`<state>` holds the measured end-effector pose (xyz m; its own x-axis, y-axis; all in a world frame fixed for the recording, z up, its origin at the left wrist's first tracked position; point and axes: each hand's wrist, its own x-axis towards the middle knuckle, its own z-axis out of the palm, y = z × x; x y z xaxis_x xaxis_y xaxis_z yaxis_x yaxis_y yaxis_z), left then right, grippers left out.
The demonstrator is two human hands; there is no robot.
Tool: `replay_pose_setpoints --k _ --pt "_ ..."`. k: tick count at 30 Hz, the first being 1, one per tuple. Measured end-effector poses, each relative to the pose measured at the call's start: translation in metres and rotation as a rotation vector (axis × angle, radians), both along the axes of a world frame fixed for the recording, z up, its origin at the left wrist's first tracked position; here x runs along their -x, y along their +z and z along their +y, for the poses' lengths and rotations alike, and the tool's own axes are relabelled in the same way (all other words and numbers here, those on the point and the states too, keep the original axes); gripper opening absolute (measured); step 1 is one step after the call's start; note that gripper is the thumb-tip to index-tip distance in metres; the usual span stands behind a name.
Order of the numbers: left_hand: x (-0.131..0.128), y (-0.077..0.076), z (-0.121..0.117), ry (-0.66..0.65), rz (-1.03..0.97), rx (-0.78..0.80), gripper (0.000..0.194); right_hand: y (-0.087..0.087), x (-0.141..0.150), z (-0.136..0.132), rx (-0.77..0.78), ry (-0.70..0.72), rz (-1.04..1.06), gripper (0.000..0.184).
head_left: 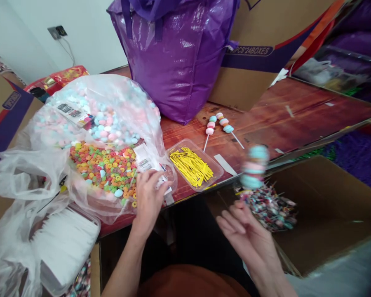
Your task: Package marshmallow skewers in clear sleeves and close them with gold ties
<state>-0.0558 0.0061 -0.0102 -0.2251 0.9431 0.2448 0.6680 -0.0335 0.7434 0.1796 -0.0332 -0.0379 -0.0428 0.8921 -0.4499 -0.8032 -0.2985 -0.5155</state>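
Observation:
My right hand (247, 235) pinches the stick of a candy skewer (255, 167), whose blue, pink and white puffs stand upright and blurred by motion. At the table's front edge, my left hand (149, 198) has its fingers curled on a small printed plastic wrapper (162, 180) in a clear tub. Just behind it lie more printed wrappers (144, 159). Yellow twist ties (191, 166) fill a clear tray between the hands. Two finished candy skewers (225, 123) lie on the table beyond the tray.
Left of my left hand, a plastic bag holds colourful ring candies (108, 165) and pastel candies (111, 123). White sticks (64, 243) fill a tub at lower left. A purple bag (179, 62) stands behind. A cardboard box (327, 222) with wrapped sweets (272, 208) sits at right.

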Motion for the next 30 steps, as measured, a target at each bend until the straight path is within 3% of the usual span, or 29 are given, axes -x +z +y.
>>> replay_pose_setpoints --k 3,6,11,14,18,21,23,25,27,30 --pt "0.02 -0.012 0.012 0.097 0.141 0.005 0.014 -0.011 -0.023 0.006 0.033 -0.168 0.023 0.026" --pt "0.028 -0.018 0.018 0.119 0.052 -0.005 0.011 -0.007 -0.024 0.012 -0.035 -0.12 -0.126 0.029" --pt "0.023 -0.005 0.016 0.176 -0.318 -0.122 0.011 0.021 0.028 0.014 -0.283 0.202 -0.53 0.022" --pt "0.015 0.009 0.007 0.178 -0.452 -0.163 0.008 0.032 0.07 0.017 -0.356 0.334 -0.693 0.029" --pt "0.0 0.021 -0.011 0.126 -0.475 -0.161 0.008 0.036 0.11 0.03 -0.369 0.305 -0.65 0.027" --pt "-0.011 0.02 -0.03 0.228 -0.507 -0.214 0.012 0.037 0.116 0.041 -0.376 0.221 -0.578 0.025" --pt "-0.018 0.017 -0.041 0.254 -0.668 -0.123 0.024 0.039 0.111 0.045 -0.397 0.162 -0.586 0.026" --pt "-0.025 0.014 -0.045 0.133 -0.966 0.127 0.045 0.043 0.104 0.046 -0.425 0.146 -0.614 0.025" --pt "-0.03 0.014 -0.042 0.038 -1.294 0.302 0.046 0.047 0.099 0.044 -0.437 0.177 -0.612 0.024" --pt "-0.032 0.018 -0.026 0.145 -1.651 0.249 0.039 0.051 0.094 0.042 -0.474 0.226 -0.619 0.022"
